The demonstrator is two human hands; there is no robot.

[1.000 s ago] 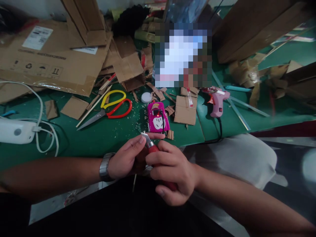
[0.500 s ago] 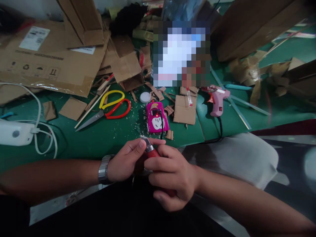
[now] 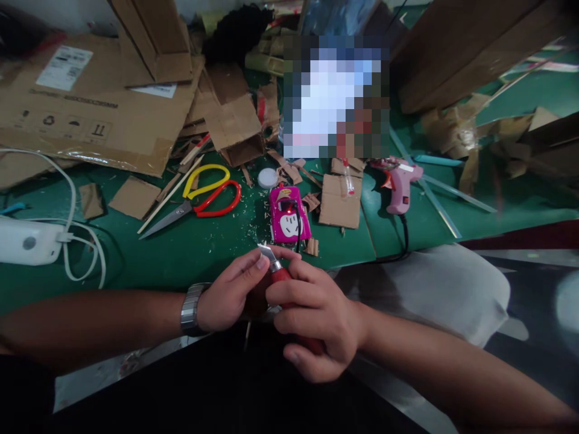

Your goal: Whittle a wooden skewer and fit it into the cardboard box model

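My right hand (image 3: 316, 319) is wrapped round the red handle of a craft knife (image 3: 281, 273), its short angled blade pointing up and away to the left. My left hand (image 3: 230, 289) is closed just left of the blade, the thumb close against it. A pale bit shows at the blade's tip, and a thin pale sliver shows below the palm; what the left fingers pinch is mostly hidden. Beyond both hands lies a pink socket block (image 3: 289, 214) with a glowing red light and a black cord. Small pale shavings (image 3: 251, 226) are scattered beside it.
Scissors (image 3: 194, 202) with yellow and red handles lie on the green table (image 3: 149, 265). A pink glue gun (image 3: 400, 187) rests to the right, near clear glue sticks (image 3: 436, 208). Cardboard pieces (image 3: 340, 202), a flattened carton (image 3: 104, 114) and a white power strip (image 3: 27, 244) surround the work area.
The knife blade has shifted slightly, and the right hand with it, a little to the right. The left hand keeps nearly the same place and closed grip.
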